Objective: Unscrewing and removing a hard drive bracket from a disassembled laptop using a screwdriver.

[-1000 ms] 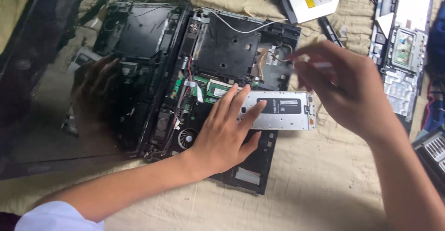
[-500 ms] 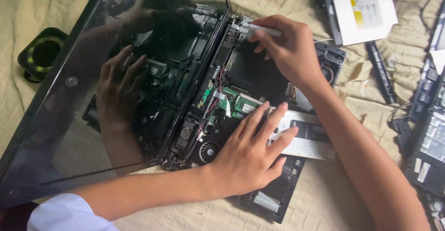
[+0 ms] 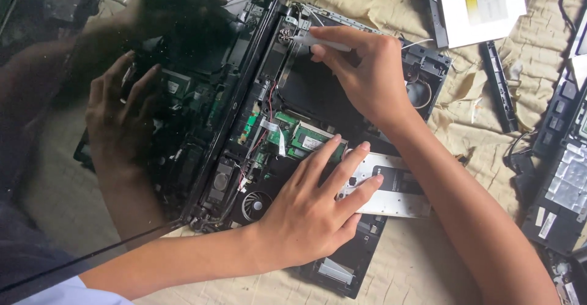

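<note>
Black laptop base (image 3: 342, 97) lies open on the cloth (image 3: 428, 262). Our right hand (image 3: 367, 72) pinches a screwdriver (image 3: 315, 40) at its hinge corner; our left hand (image 3: 318, 210), spread flat, braces it. We should keep the tip upright.

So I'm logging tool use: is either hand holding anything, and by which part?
The right hand pinches a pale screwdriver by its handle. The left hand holds nothing, lying flat on the opened laptop.

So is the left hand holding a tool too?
No, the left hand lies flat and empty on the opened laptop; only the right hand grips a tool.
</note>
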